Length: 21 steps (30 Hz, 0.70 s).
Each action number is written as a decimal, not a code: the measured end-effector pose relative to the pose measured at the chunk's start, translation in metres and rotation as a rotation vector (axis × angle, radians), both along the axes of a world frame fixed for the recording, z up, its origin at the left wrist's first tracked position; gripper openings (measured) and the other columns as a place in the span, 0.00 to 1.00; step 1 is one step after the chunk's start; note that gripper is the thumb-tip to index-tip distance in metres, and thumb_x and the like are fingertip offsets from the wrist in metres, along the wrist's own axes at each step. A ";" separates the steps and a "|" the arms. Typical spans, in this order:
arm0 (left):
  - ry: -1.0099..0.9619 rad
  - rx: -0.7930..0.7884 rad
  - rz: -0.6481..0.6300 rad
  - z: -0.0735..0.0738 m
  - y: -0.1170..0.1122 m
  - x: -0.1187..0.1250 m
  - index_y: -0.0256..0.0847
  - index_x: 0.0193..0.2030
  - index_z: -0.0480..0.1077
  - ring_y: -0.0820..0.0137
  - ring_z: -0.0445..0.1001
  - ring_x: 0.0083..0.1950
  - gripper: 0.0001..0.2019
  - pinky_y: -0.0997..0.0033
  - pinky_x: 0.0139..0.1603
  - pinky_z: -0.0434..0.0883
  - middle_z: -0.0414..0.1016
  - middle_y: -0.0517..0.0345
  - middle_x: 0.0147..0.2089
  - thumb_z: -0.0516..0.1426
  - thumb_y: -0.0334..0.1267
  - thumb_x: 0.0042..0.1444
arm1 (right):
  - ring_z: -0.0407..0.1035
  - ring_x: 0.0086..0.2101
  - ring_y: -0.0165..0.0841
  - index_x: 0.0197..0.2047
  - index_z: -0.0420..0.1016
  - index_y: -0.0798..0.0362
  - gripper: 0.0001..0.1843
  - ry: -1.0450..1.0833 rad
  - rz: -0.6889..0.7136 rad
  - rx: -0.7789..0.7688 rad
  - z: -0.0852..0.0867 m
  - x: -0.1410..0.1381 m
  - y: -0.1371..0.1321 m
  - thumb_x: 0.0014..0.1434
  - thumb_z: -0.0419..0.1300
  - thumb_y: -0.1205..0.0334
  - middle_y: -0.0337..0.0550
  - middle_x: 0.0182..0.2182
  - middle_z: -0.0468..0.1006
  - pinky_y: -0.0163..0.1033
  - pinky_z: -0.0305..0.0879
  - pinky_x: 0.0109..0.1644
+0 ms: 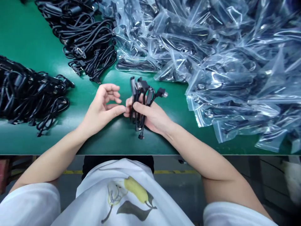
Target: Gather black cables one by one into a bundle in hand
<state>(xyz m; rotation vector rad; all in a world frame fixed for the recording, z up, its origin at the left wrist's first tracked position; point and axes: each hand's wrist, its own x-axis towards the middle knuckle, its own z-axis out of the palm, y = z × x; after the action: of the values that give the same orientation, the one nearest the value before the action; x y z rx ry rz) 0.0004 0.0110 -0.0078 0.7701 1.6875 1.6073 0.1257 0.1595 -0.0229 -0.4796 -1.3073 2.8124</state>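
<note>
My right hand point(152, 114) is closed around a folded bundle of black cables point(141, 103) over the middle of the table. Connector ends stick out above the fist, one with a metal plug pointing right, and more cable hangs below. Just left of it, my left hand point(104, 105) holds nothing; its fingers are curved and apart, with the thumb tip close to the right hand's fingers. Whether the two touch I cannot tell.
On the green table point(103, 144), loose black cables point(28, 91) lie in a pile at the left. Another cable pile point(89, 40) stretches toward the back. Clear zip bags point(223, 69) with dark cables inside are heaped across the back and right. The table's front edge runs below my forearms.
</note>
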 end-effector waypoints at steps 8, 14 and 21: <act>0.132 -0.339 -0.357 0.005 -0.004 0.025 0.39 0.36 0.69 0.75 0.72 0.29 0.18 0.74 0.34 0.71 0.75 0.63 0.30 0.68 0.50 0.52 | 0.77 0.45 0.32 0.38 0.72 0.50 0.19 0.053 -0.289 0.130 0.016 0.002 0.010 0.51 0.74 0.51 0.37 0.44 0.78 0.42 0.75 0.56; 0.224 -0.298 -0.312 -0.001 -0.002 0.023 0.39 0.35 0.70 0.77 0.72 0.30 0.14 0.77 0.34 0.70 0.74 0.64 0.30 0.65 0.47 0.57 | 0.78 0.46 0.34 0.37 0.72 0.50 0.19 0.047 -0.260 0.100 0.016 0.005 0.005 0.50 0.75 0.53 0.38 0.45 0.78 0.43 0.75 0.58; -0.097 -0.228 -0.315 0.001 -0.002 0.020 0.36 0.44 0.74 0.74 0.79 0.32 0.13 0.75 0.36 0.76 0.82 0.57 0.33 0.60 0.46 0.63 | 0.78 0.47 0.32 0.42 0.73 0.48 0.17 0.057 -0.275 0.081 0.014 0.005 0.012 0.53 0.73 0.54 0.36 0.44 0.79 0.44 0.74 0.60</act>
<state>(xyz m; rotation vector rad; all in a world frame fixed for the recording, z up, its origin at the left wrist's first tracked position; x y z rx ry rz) 0.0206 0.0091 -0.0063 0.7841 1.5578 1.1955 0.1307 0.1713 -0.0089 -0.5280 -1.2327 2.5213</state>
